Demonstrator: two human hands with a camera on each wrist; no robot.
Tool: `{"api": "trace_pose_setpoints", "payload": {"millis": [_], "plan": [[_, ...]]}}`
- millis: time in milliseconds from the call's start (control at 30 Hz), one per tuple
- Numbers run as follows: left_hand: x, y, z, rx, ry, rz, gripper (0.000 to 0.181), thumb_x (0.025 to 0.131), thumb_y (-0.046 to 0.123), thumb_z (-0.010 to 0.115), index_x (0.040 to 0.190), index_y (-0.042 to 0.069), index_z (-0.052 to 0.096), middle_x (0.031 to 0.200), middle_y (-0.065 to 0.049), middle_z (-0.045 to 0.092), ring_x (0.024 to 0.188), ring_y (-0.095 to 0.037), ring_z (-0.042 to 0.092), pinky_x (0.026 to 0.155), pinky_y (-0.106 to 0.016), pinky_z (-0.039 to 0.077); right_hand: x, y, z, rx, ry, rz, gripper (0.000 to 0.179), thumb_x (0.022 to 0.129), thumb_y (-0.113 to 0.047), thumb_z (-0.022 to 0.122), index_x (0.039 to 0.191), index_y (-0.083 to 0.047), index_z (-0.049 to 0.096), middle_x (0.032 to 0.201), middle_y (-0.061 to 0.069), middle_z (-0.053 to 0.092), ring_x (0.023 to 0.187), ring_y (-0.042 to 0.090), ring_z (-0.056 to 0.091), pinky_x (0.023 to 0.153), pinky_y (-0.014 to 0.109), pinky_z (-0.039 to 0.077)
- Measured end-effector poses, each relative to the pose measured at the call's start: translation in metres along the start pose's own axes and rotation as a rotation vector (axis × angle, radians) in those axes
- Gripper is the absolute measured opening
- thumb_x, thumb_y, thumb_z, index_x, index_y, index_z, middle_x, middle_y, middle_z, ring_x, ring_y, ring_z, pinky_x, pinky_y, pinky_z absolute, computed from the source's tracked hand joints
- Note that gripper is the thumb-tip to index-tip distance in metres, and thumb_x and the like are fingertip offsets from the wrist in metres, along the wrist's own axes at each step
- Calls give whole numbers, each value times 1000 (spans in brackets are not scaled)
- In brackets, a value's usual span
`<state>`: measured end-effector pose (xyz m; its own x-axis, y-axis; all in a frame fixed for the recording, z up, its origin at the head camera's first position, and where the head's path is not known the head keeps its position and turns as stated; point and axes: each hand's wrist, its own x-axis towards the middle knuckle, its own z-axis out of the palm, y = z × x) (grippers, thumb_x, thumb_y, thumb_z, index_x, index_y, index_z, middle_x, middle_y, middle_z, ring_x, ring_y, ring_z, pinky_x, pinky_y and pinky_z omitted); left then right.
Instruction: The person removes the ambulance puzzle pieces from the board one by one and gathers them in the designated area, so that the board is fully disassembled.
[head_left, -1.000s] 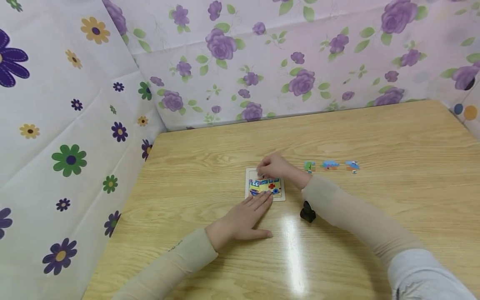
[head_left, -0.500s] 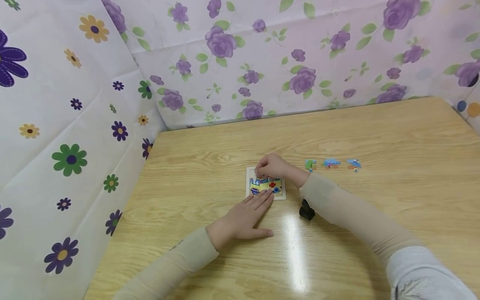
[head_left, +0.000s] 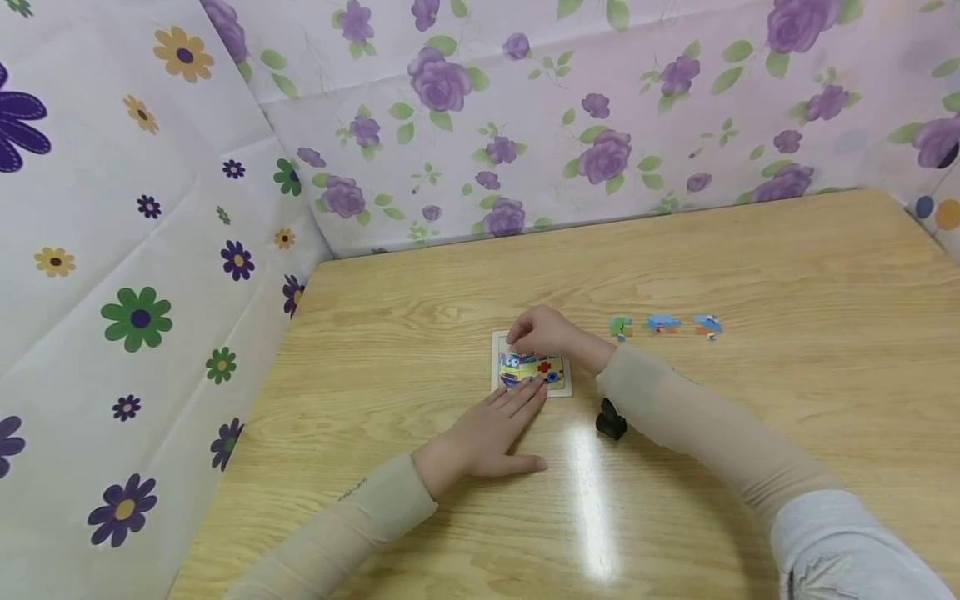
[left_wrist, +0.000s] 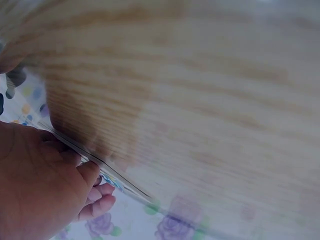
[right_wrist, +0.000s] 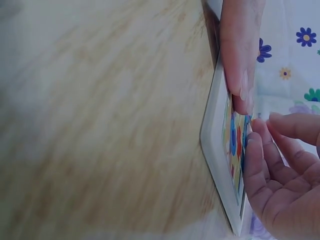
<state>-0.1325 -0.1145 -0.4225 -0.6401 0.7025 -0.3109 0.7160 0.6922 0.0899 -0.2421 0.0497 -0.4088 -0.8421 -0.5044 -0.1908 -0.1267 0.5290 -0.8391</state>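
A small jigsaw puzzle with a yellow ambulance picture lies in a white frame on the table. My left hand lies with straight fingers over the frame's near edge, thumb spread toward the right. Above the picture's upper left part, my right hand has its thumb and index finger pinched together, fingertips close over the picture. In the right wrist view, a small coloured bit of a puzzle piece shows at the right fingertips, mostly hidden by them. The left fingers lie across the puzzle there.
Three puzzle pieces lie in a row right of the frame: a green one, a blue one and another blue one. A small black object is beside the right forearm. Flowered cloth hangs behind the table.
My right hand has shifted slightly left over the upper part of the puzzle, fingers still pinched. My left hand stays in place on the frame.
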Motion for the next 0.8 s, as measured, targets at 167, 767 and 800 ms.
{"api": "trace_pose_setpoints", "payload": {"millis": [167,767,800], "plan": [[1,0,0,18,-5,2,90,92,63,41,154,9,4,161,-5,1,148,-17,1,120,-36,12,-1,-2,1,-21,23,-8,14,86,-4,65,98,3,69,90,11,69,74,13,59,64,21,49],[-1,2,-3,-5,3,21,89,93,62,41,153,6,6,161,-9,2,148,-21,2,120,-38,13,5,-4,5,-130,1,17,14,86,-3,62,96,1,71,95,12,70,78,16,62,71,25,53],[-1,2,-3,-4,1,21,90,93,62,41,153,6,6,161,-8,2,148,-21,2,120,-38,13,6,-5,6,-138,-10,19,13,87,-4,63,96,1,71,95,12,70,79,16,62,71,25,53]]}}
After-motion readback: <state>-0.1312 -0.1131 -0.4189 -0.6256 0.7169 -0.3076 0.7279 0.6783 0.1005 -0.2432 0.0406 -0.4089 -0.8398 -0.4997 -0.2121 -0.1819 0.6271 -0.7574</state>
